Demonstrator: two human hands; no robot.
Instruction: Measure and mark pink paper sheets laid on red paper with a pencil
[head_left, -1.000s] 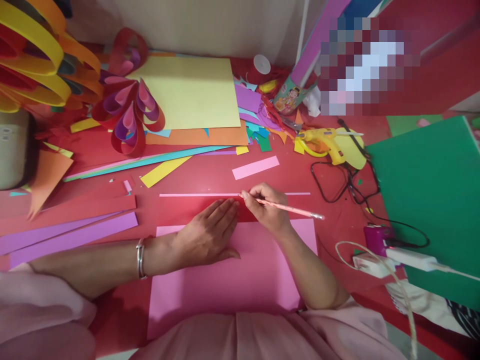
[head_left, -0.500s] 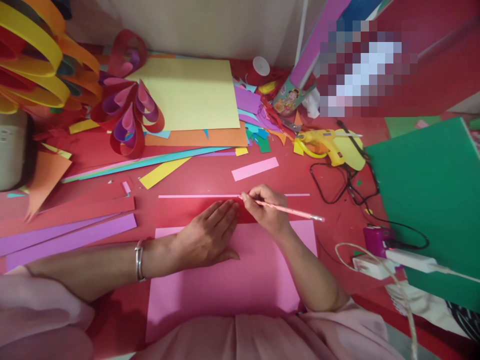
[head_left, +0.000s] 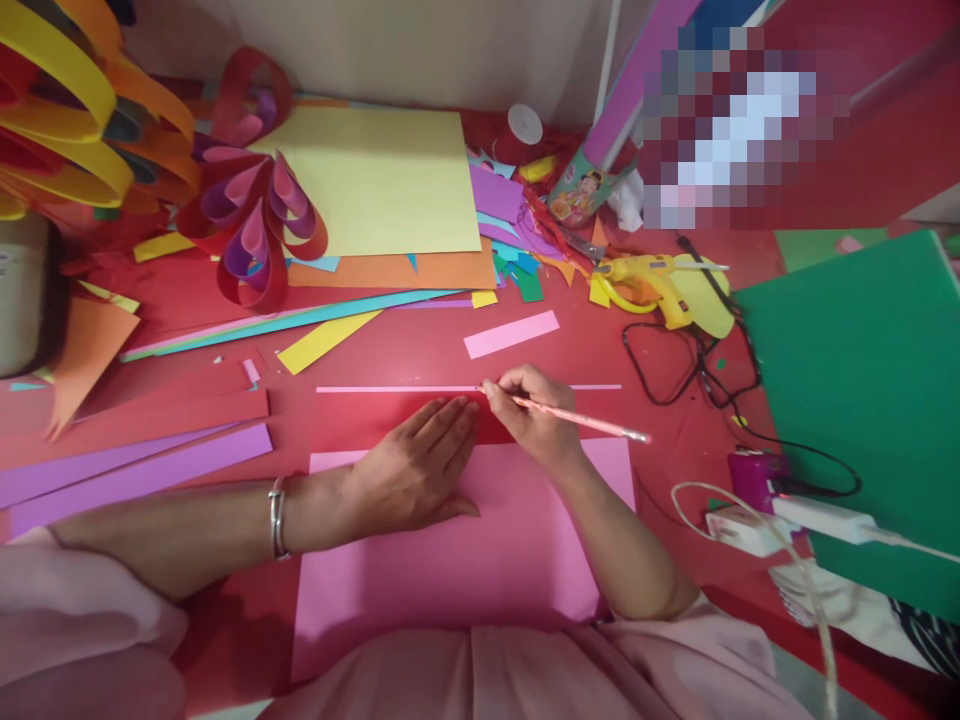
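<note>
My left hand (head_left: 420, 465) lies flat, fingers stretched out, across a red paper strip (head_left: 349, 420) and the pink paper sheet (head_left: 450, 580) beneath it. Along the strip's far side shows a thin pink edge (head_left: 390, 389). Pinched in my right hand (head_left: 541, 425) is a pink pencil (head_left: 592, 421), its eraser end pointing right. The pencil's point is at the strip's far edge, close to my left fingertips; my fingers partly hide it. A short light-pink paper piece (head_left: 511, 334) rests just beyond the hands.
Purple strips (head_left: 150, 470) lie on the left, below a looped paper flower (head_left: 255, 235). A pale yellow sheet (head_left: 382, 185) lies at the back. To the right are a yellow glue gun (head_left: 667, 290), its black cord, a green board (head_left: 862, 400) and a white plug (head_left: 750, 530).
The view has shifted up very slightly. Both hands, the pencil and the papers keep their places relative to each other.
</note>
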